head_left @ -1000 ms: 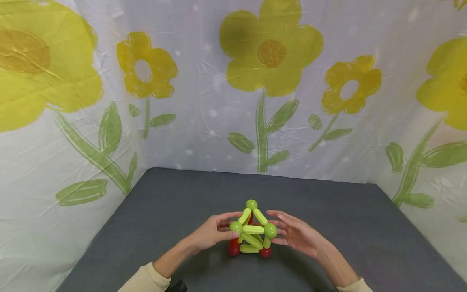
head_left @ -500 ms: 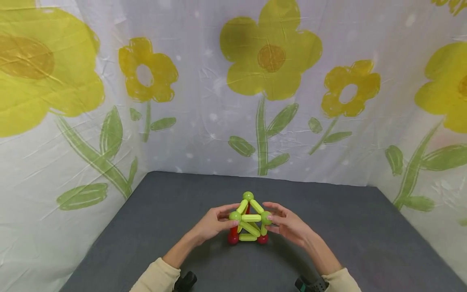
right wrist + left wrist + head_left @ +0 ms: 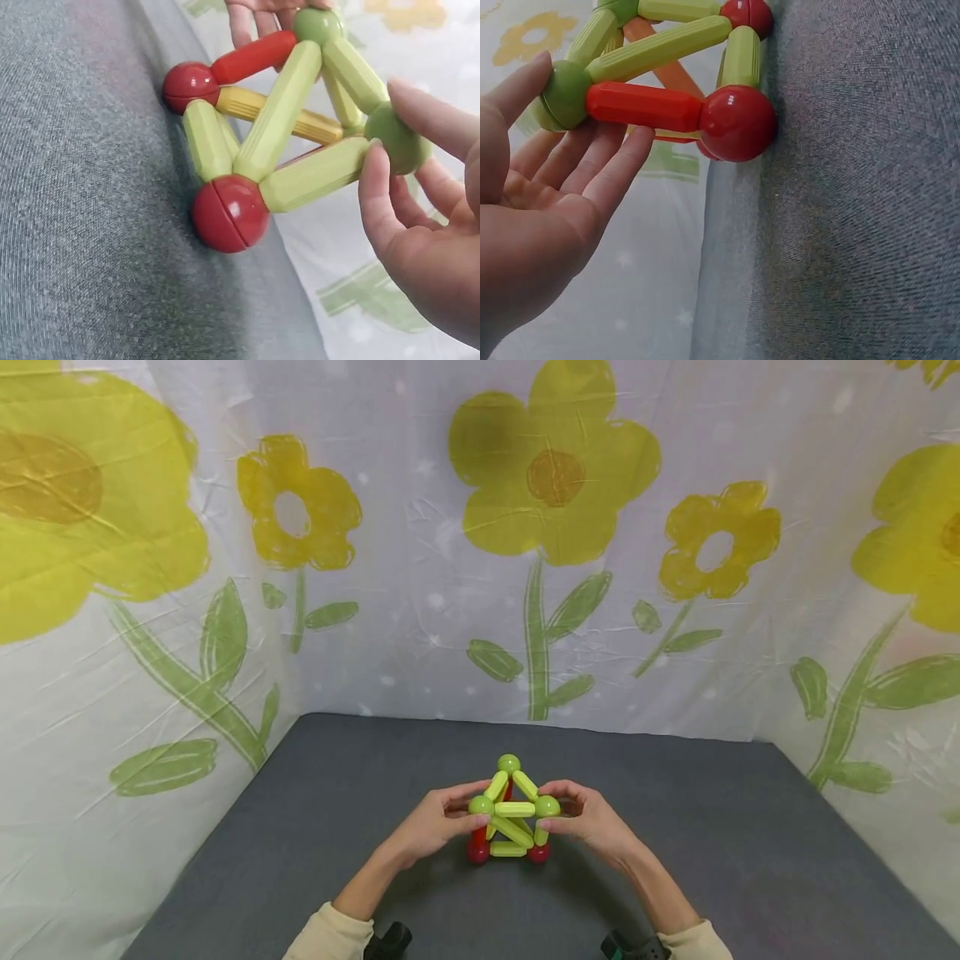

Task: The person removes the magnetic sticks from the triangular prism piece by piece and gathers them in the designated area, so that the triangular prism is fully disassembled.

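Note:
A ball-and-rod building toy (image 3: 514, 809) stands on the dark table in the middle of the head view. It has green balls above, red balls at its base, and mostly yellow-green rods. My left hand (image 3: 423, 832) holds its left upper green ball (image 3: 564, 94) between thumb and fingers. One left finger touches the red rod (image 3: 645, 105) below that ball. On the other side, my right hand (image 3: 598, 823) pinches the right upper green ball (image 3: 397, 139). A lower red ball (image 3: 230, 214) rests on the table. Part of the back of the frame is hidden.
The dark grey table (image 3: 360, 760) reaches back to a pale curtain (image 3: 405, 635) printed with yellow flowers. Curtain also hangs at both sides. Dark wrist devices show near each sleeve at the bottom of the head view.
My right hand has come in from beside the toy and taken hold of its right green ball. My left hand keeps its hold. The toy sits slightly higher in the head view.

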Available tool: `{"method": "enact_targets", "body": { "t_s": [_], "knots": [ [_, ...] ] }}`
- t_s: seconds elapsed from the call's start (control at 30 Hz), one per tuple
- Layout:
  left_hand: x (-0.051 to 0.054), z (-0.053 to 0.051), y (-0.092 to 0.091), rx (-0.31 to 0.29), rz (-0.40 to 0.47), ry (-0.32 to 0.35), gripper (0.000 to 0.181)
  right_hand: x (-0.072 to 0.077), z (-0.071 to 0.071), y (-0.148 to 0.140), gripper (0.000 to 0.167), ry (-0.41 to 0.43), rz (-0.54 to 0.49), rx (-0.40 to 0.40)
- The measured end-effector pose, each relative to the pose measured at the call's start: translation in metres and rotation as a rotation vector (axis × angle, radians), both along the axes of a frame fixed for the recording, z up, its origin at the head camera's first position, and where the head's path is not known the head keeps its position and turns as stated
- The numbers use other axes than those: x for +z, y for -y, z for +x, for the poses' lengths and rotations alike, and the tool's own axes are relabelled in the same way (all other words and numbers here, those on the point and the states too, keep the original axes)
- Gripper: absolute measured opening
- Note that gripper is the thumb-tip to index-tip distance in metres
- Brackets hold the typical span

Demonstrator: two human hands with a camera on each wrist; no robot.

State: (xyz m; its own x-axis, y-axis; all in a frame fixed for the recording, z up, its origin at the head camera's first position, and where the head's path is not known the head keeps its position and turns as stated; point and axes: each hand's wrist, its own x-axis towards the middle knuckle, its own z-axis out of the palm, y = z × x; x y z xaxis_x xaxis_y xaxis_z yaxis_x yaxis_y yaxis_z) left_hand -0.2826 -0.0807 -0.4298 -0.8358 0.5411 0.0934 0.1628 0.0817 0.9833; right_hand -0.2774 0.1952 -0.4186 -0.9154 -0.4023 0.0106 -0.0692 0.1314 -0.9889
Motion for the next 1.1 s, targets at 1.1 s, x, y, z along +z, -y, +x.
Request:
{"method": "enact_targets", "body": {
  "t_s": [1.1],
  "knots": [
    [0.0, 0.003, -0.004, -0.008, 0.016, -0.008, 0.055, -0.013, -0.008, -0.013, 0.035, 0.181, -0.373, 0.262]
  ]
}}
